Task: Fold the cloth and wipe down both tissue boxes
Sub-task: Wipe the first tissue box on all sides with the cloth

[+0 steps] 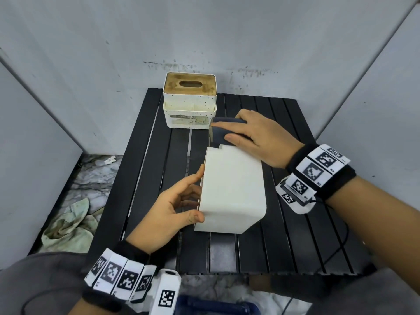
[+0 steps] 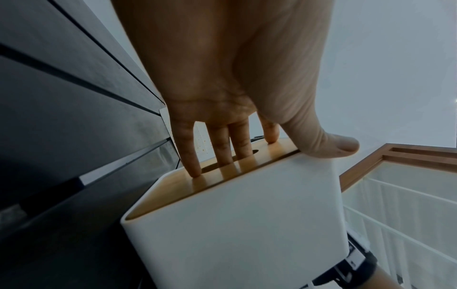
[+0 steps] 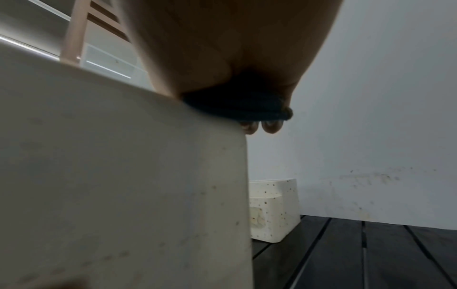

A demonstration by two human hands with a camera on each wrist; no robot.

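- Here is the black slatted bench [image 1: 295, 235], boxed in by grey walls at the back and on both sides, with bare slats open along its left and near right.
- The white tissue box [image 1: 234, 189] lies tipped on its side in the middle of the bench, its wooden lid face turned to the left.
- Left hand [image 1: 172, 214] is on that lid side: in the left wrist view straight fingers [image 2: 190, 156] press flat against the wood, two of them across the oval slot, while the thumb [image 2: 329, 144] hooks over the box's upper edge. Fingers extended, bracing, not curled around anything.
- Right hand [image 1: 256, 135] is at the far end of the box, gripping a folded dark cloth [image 1: 221, 130]; fingers lie over the top of it, thumb along the near side.
- From the right wrist the cloth [image 3: 242, 105] sits squeezed between palm and the box's top corner, fingertips [image 3: 272, 127] peeking out just beneath it.
- The speckled tissue box [image 1: 189, 103] with a wooden top stands upright at the bench's back edge, close to the wall, just beyond the cloth and a little left of it.
- On the floor, left of the bench, a crumpled pale rag [image 1: 68, 226].
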